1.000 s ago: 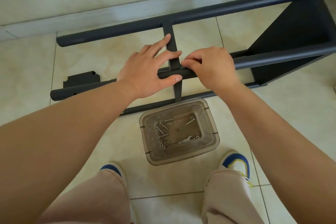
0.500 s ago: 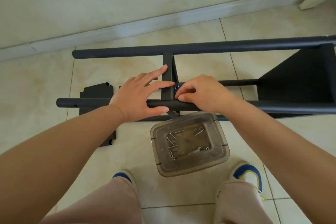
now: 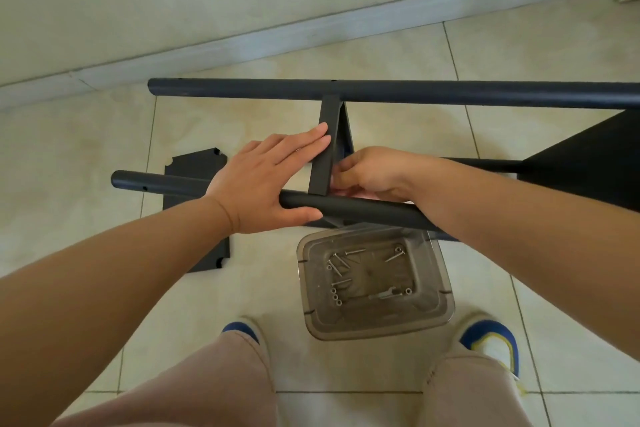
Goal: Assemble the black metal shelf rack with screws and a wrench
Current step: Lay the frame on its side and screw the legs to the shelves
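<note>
The black metal shelf rack (image 3: 415, 94) lies on its side on the tiled floor (image 3: 86, 156) near the wall. The left hand (image 3: 263, 180) rests flat on its near tube (image 3: 363, 210), thumb under, fingers straight against the crossbar (image 3: 325, 146). The right hand (image 3: 370, 172) has its grip curled at the joint; what it pinches is hidden. Screws (image 3: 337, 265) and a wrench (image 3: 386, 295) lie in a clear bin (image 3: 440, 308).

A black metal shelf rack (image 3: 415, 94) lies on its side on the pale tiled floor (image 3: 86, 156); the left hand (image 3: 266, 180) rests flat over its near round tube (image 3: 363, 210), thumb beneath; the right hand (image 3: 372, 173) curls against the flat black crossbar (image 3: 325, 152); a clear plastic tub (image 3: 440, 308) holds silver screws (image 3: 337, 267) and a small wrench (image 3: 386, 295).
</note>
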